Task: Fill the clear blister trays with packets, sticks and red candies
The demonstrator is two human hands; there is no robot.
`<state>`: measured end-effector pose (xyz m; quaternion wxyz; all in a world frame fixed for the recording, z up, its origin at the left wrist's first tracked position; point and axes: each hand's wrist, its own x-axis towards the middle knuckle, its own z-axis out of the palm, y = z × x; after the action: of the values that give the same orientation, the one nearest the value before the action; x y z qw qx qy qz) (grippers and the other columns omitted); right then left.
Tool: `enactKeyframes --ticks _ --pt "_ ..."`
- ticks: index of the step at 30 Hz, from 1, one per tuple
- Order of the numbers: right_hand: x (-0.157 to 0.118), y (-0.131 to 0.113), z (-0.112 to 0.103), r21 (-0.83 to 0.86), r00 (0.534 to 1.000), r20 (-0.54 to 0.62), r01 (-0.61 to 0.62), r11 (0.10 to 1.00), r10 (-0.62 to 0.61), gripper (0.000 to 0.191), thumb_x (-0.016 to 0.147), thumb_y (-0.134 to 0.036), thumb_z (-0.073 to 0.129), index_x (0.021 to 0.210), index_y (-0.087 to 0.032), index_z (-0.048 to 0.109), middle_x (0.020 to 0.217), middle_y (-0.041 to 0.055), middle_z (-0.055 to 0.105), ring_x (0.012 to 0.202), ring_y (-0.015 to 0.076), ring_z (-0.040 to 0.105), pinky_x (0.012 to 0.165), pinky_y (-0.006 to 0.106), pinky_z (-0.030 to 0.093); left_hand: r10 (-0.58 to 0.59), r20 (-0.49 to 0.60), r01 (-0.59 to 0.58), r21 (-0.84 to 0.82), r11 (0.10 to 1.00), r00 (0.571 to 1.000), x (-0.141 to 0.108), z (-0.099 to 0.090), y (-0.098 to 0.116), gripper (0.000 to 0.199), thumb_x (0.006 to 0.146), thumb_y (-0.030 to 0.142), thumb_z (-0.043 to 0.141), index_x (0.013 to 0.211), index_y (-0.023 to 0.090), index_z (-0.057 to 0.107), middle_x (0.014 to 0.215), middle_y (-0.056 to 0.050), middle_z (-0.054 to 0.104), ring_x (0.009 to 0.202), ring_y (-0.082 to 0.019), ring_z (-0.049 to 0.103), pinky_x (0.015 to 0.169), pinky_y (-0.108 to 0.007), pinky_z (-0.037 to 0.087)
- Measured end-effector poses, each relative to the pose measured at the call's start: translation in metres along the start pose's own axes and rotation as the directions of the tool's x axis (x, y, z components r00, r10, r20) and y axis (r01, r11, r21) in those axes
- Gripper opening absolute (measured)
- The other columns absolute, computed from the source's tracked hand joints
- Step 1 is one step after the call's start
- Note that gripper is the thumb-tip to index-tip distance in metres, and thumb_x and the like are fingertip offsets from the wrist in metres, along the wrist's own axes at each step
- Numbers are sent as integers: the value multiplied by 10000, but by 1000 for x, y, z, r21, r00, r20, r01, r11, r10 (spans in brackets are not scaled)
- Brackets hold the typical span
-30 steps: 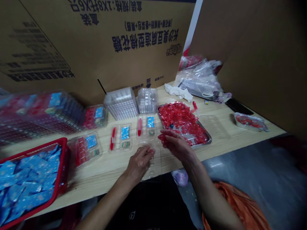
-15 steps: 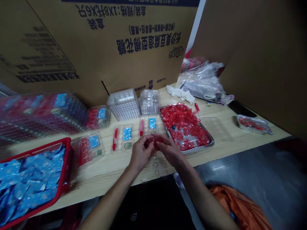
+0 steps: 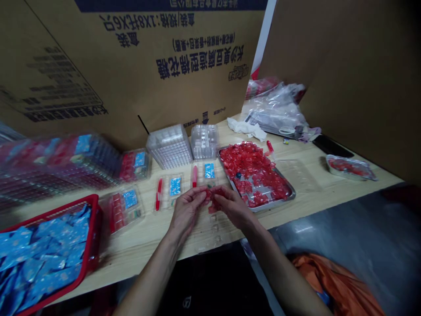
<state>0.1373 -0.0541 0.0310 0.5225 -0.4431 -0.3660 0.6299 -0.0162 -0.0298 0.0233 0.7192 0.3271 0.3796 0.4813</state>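
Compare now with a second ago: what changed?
Left hand moved forward over the clear tray; right hand came left, away from the metal tray. They now nearly meet, red packets at both hands' fingertips; red already showed at the right's. Metal tray and basket stayed put.

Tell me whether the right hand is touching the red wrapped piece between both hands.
Touching: the head view shows the right hand pinching the red wrapped piece, whose film juts out from the pinch.
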Motion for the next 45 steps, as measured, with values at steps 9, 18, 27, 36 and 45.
enactKeyframes --ticks 9,18,27,36,45 --pt "-5 5 -24 -283 986 -161 -9 959 -38 255 703 -330 650 919 -196 629 698 -42 603 530 94 532 484 232 446 395 466 -594 737 322 792 5 -15 -10 235 856 97 590 1002 197 745 946 -69 723 870 -187 666 798 -310 537" --pt "-4 12 -16 -265 980 -194 -23 964 -30 241 689 -337 688 887 -208 642 663 -49 609 546 104 539 510 240 458 297 637 -678 733 55 712 16 -19 -20 266 847 29 555 941 192 742 860 -47 699 765 -158 640 722 -272 528" --pt "-2 1 -14 257 987 -116 -76 963 109 345 559 -283 837 858 -198 688 802 25 709 737 175 649 682 297 499 505 458 -622 752 218 732 -2 9 -14 215 903 174 596 1087 204 703 977 -66 670 897 -181 657 800 -296 549" --pt "-4 -2 -10 190 996 -85 -23 981 40 369 583 -289 861 902 -208 695 892 24 710 790 163 650 749 302 507 320 215 -383 594 708 923 5 4 -15 168 868 275 652 973 188 748 926 -55 748 812 -180 682 734 -279 532" --pt "-19 1 -5 -24 998 -66 -9 1000 7 308 677 -320 770 946 -197 687 773 14 675 651 144 591 634 302 485 -48 104 35 122 992 993 -19 -13 12 359 725 342 822 1026 154 768 949 -83 767 805 -150 688 821 -272 524"
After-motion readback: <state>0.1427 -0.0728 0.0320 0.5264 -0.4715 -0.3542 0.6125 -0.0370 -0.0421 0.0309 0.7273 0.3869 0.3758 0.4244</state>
